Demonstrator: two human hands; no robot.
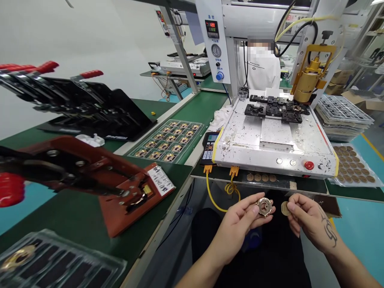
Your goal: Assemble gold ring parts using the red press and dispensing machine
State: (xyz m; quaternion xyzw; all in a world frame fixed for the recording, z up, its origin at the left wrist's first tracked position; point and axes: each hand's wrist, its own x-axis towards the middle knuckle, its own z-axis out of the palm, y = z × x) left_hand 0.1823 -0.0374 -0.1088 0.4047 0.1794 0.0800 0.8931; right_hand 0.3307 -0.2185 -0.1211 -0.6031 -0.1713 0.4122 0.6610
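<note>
Holding a round gold-toned metal case (265, 207) in the left hand (235, 226), fingers pinched on its outer rim, open ring face up. Right hand (312, 220) has fingers closed on the edge of a thin tan disc (285, 208), at 3 o'clock from the case, near it, not touching. Both parts sit in mid-air over the lap.

Around the case: row of flat brown discs (261, 177) at 12 on the front edge of the green surface; white benchtop machine (243, 138) beyond, also 12; clear tray of gold parts (168, 141) at 10; red-brown hand press (111, 216) at 9; sheet of brown discs (355, 165) at 2.

Risks: small rim pinch slips, case drops to lap or floor. Too-tight edge grip could bend the disc; loose one drops it. Fingertips on either face could leave grease. Sleeve-less forearm swing left could snag the yellow cable (210, 196).
</note>
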